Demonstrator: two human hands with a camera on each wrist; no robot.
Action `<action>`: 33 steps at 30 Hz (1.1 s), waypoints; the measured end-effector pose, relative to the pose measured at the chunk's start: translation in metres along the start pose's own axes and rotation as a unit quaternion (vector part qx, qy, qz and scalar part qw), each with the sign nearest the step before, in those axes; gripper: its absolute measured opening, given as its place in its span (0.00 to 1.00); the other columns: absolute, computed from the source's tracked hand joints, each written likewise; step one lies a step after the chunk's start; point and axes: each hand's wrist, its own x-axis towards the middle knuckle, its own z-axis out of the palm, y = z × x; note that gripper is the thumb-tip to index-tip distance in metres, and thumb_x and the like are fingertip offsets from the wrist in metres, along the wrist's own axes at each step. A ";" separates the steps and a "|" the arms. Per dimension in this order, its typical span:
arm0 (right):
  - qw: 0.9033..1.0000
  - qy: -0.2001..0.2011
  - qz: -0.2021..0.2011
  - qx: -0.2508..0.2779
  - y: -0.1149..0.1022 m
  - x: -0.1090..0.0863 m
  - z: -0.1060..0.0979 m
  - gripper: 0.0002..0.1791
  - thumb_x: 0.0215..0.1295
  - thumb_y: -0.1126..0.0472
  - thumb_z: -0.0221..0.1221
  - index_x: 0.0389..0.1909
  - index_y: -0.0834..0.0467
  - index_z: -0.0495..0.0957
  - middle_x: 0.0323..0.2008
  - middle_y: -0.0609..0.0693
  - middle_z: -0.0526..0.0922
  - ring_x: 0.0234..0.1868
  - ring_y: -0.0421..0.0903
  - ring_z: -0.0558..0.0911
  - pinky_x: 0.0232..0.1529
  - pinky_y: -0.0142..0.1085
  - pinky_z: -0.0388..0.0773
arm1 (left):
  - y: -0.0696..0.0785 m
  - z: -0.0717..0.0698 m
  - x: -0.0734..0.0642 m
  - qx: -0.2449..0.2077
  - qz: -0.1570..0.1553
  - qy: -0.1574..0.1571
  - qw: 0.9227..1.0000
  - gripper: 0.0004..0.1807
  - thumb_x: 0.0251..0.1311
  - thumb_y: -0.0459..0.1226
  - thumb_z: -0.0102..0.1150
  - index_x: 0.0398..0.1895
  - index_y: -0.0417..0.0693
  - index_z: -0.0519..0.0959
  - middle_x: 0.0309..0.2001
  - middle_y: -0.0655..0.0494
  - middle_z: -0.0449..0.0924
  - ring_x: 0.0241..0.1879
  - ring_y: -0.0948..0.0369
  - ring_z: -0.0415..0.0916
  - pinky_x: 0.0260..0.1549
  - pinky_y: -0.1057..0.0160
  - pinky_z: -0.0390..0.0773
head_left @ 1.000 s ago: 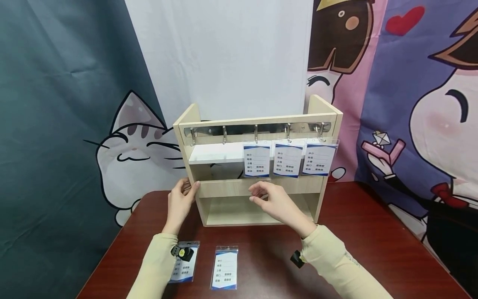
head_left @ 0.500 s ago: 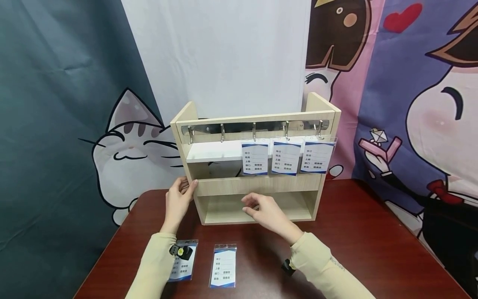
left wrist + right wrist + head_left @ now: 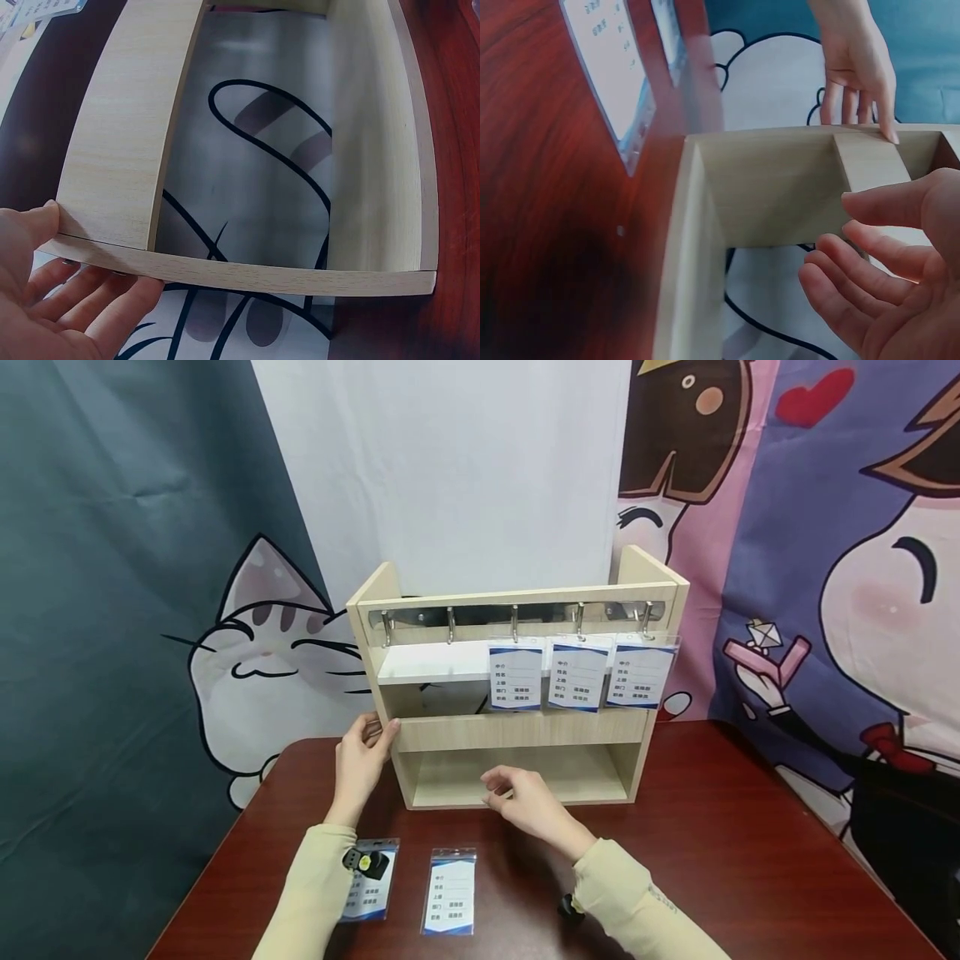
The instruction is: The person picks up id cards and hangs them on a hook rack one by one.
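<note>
A pale wooden shelf unit point(image 3: 517, 732) stands on the table, a metal strip of hooks point(image 3: 514, 620) along its top. My left hand point(image 3: 362, 764) grips its left side panel, the thumb on the front and the fingers behind the edge, as the left wrist view also shows. In front of the lower compartment hovers my right hand point(image 3: 528, 802), fingers loosely bent around nothing. Three clear badge holders with white and blue cards, the left point(image 3: 515, 675), the middle point(image 3: 577, 673) and the right point(image 3: 640, 673), hang from the hooks; the two leftmost hooks are bare.
Two more badges lie on the red-brown table point(image 3: 712, 860): one badge point(image 3: 450, 893) near the front middle, another badge point(image 3: 375, 893) partly covered by my left sleeve. Cartoon-printed cloths point(image 3: 810, 560) and a white cloth point(image 3: 450, 468) hang behind the unit.
My right hand has drifted down and left, from the level of the middle board to the lower compartment. The left hand keeps its place on the side panel.
</note>
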 end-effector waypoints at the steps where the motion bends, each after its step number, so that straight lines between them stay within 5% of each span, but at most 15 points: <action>1: 1.000 -0.002 0.000 -0.001 0.001 -0.001 0.002 0.12 0.66 0.65 0.64 0.49 0.61 0.82 0.40 0.52 0.86 0.40 0.47 0.84 0.41 0.38 0.82 | 0.000 0.000 0.000 -0.001 0.000 0.000 1.000 0.29 0.66 0.52 0.64 0.58 0.38 0.77 0.54 0.38 0.82 0.52 0.49 0.83 0.34 0.68 0.84; 12: 0.999 -0.047 0.007 -0.010 0.011 -0.010 0.025 0.14 0.65 0.64 0.66 0.50 0.64 0.82 0.42 0.56 0.85 0.43 0.49 0.83 0.46 0.42 0.81 | -0.003 0.001 0.001 0.006 0.004 0.001 1.000 0.29 0.66 0.52 0.64 0.59 0.38 0.76 0.55 0.38 0.82 0.53 0.49 0.83 0.37 0.61 0.86; 33: 0.997 -0.080 0.012 -0.019 0.022 -0.017 0.046 0.17 0.60 0.65 0.68 0.49 0.67 0.81 0.41 0.54 0.84 0.41 0.48 0.82 0.44 0.39 0.81 | -0.001 0.001 0.002 0.002 0.006 0.003 1.000 0.29 0.66 0.51 0.65 0.59 0.36 0.77 0.54 0.39 0.82 0.52 0.49 0.83 0.36 0.63 0.86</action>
